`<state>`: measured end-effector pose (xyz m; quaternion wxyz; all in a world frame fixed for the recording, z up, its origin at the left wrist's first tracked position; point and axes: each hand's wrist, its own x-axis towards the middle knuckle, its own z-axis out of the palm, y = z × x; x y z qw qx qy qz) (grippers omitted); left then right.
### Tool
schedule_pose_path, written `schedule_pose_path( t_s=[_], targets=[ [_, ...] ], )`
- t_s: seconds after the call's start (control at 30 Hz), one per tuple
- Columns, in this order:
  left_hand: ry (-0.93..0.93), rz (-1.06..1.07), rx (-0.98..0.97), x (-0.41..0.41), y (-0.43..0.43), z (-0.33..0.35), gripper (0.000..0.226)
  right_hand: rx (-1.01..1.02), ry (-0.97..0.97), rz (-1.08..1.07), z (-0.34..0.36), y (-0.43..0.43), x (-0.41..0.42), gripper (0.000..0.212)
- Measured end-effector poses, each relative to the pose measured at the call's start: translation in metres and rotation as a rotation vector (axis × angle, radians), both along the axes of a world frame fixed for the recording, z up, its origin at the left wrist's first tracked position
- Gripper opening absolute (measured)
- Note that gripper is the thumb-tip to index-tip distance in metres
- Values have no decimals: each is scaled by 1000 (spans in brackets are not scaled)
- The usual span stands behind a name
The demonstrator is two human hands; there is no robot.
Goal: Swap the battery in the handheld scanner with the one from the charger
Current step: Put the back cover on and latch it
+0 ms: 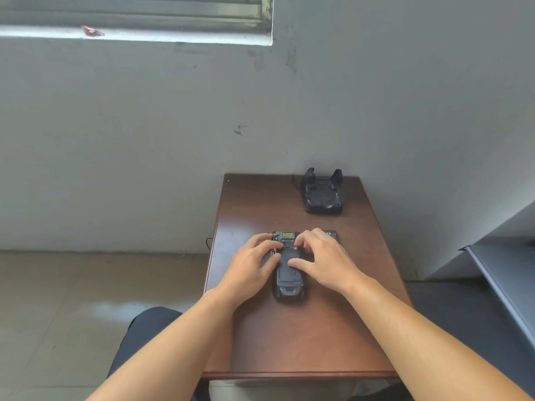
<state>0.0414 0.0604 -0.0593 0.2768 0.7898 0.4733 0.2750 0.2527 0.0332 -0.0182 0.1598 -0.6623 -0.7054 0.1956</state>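
Observation:
A black handheld scanner [288,280] lies face down along the middle of the small brown table [304,337], its back cover in place and a yellow label at its far end. My left hand [254,266] grips its left side, thumb on the back cover. My right hand [324,263] rests on its right side, fingertips at the upper edge of the cover and thumb pressing the cover's middle. A flat black battery [332,234] lies on the table just behind my right hand, mostly hidden. The black charger cradle [323,195] stands at the far right of the table.
The table stands against a grey wall. A cable runs from the charger over the table's back edge. A grey shelf unit [503,273] is close on the right. My knee in dark trousers [150,331] is left of the table, over a tiled floor.

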Motion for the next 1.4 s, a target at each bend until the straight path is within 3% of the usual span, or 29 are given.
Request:
schedule_pose_path(
  t_s=[0.23,0.53,0.83,1.07,1.4],
  targets=[
    [24,-18,24,1,14,5,14,4,-47,13,2,0,1,40],
    [66,-33,22,3,17,7,13,19,-37,-13,-1,-2,-1,39],
    [-14,79,-27,12,11,8,12,48,42,-91,-10,-9,-7,37],
    [-178,303,-16,30,-11,-1,7,168,142,-195,-26,-19,-18,30],
    [-175,310,1,30,-12,-1,7,175,150,-207,-26,-21,-20,29]
  ],
)
